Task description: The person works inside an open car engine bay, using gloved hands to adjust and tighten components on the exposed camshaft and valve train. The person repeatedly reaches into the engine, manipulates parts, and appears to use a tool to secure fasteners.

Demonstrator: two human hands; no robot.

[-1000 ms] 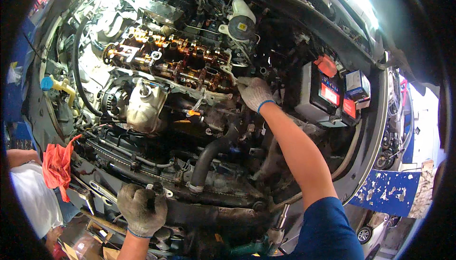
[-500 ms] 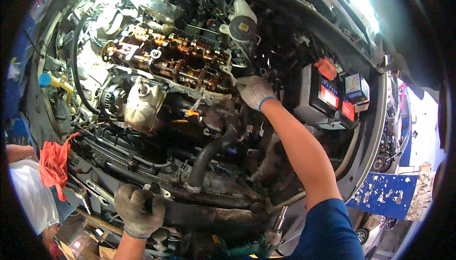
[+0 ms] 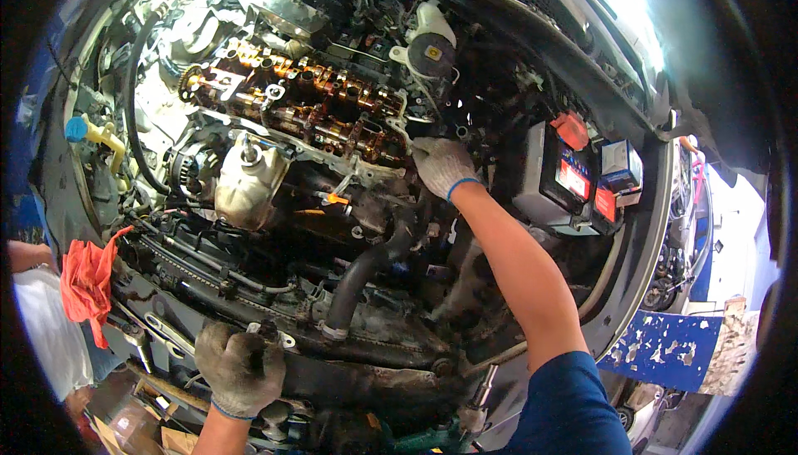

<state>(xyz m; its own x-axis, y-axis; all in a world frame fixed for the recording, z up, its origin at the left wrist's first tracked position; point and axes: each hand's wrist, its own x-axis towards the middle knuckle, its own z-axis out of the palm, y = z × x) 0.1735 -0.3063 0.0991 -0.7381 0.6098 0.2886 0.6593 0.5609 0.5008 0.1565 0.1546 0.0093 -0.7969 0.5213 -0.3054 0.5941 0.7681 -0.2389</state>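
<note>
Engine head (image 3: 287, 114), top exposed w/ 2 oily camshaft rows, lies just L of the fingers (image 3: 424, 149) of the R hand (image 3: 445, 170). Long axis runs diag., upper L to lower R, so its R end meets the view right by that hand; the bulk stretches away up & L. R hand is clearly nearer: gloved, fingers bent & bunched at that end, tips toward L, hardly any gap btwn them. Tips partly hidden, so can't tell if they're pinching smth or only touching the edge.

L hand (image 3: 241, 369), also gloved, is well apart, down at the front crossbar (image 3: 357, 376), its fingers curled nearly to a fist. Small metal tab (image 3: 288, 340) shows just beside its R side; can't tell if it's gripped, or what's inside the fist.

Btwn the 2 hands: thick black hose (image 3: 357, 279), curving from below the R hand toward the front. Battery (image 3: 536, 177) sits R of the R hand, apart. Red rag (image 3: 86, 285) hangs well L of the L hand.
</note>
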